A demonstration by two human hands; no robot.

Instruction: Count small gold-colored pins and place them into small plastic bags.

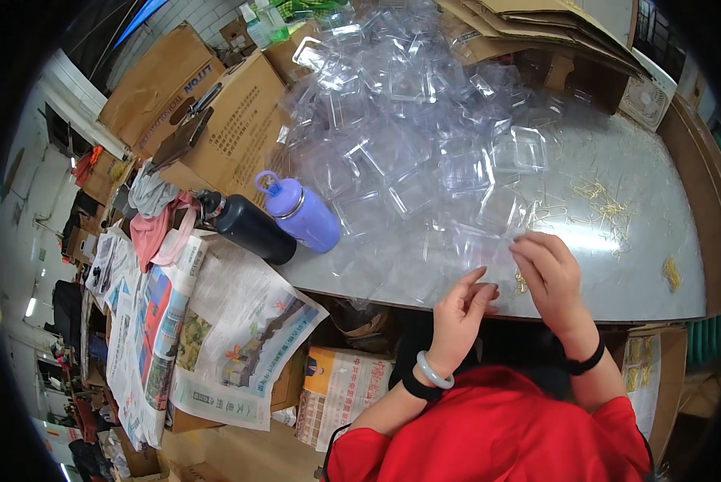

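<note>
— How is the metal tabletop (658, 193) lit?
— Brightly; a white glare is thrown back from its right half, and sharp glints are scattered across the clear plastic trays (401, 153).
— And the margins?
— Straight lines are bent, corners are swallowed in black, and a lamp (31, 307) is seen glowing white at far left.

Both forearms are seen bare, the left forearm (389, 408) angled forward and to the right, the right forearm (600, 374) forward and to the left. The left hand (458, 312) is held loosely curled, its thumb and fingers pointed rightward. The right hand (552, 277) is reached slightly farther forward, its fingers bent leftward, their tips gathered closely. The hands are held near each other, apart.
</note>
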